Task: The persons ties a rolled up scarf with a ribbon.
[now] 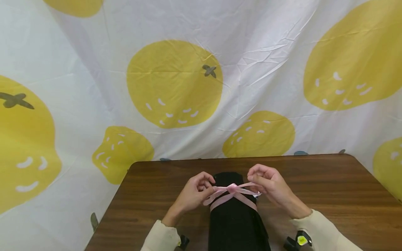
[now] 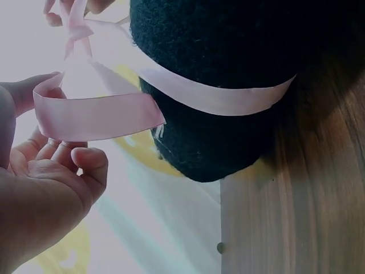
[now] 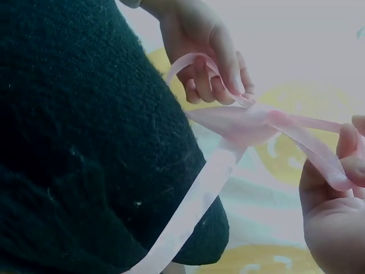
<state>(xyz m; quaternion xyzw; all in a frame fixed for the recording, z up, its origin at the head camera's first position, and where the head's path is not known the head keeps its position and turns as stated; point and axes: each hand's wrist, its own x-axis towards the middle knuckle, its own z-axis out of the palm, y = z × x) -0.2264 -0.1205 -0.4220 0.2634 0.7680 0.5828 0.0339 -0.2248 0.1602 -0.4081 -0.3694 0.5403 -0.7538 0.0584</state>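
A pink ribbon [image 1: 232, 188] circles a long black fabric bundle [image 1: 233, 223] and is knotted on top near its far end. My left hand [image 1: 197, 191] pinches a ribbon loop left of the knot; in the left wrist view a loose ribbon end [image 2: 102, 117] curls around past the fingers. On the other side, my right hand [image 1: 270, 184] pinches ribbon between thumb and fingers, pulled out to the right of the knot. The right wrist view shows the knot [image 3: 251, 124] lifted off the fuzzy black cloth [image 3: 102, 137], between both hands.
The bundle lies on a brown wooden table [image 1: 329, 188]. Behind the table's far edge hangs a white curtain [image 1: 251, 80] printed with yellow fruit. A black strap with a yellow tag [image 1: 302, 240] sits at the right sleeve.
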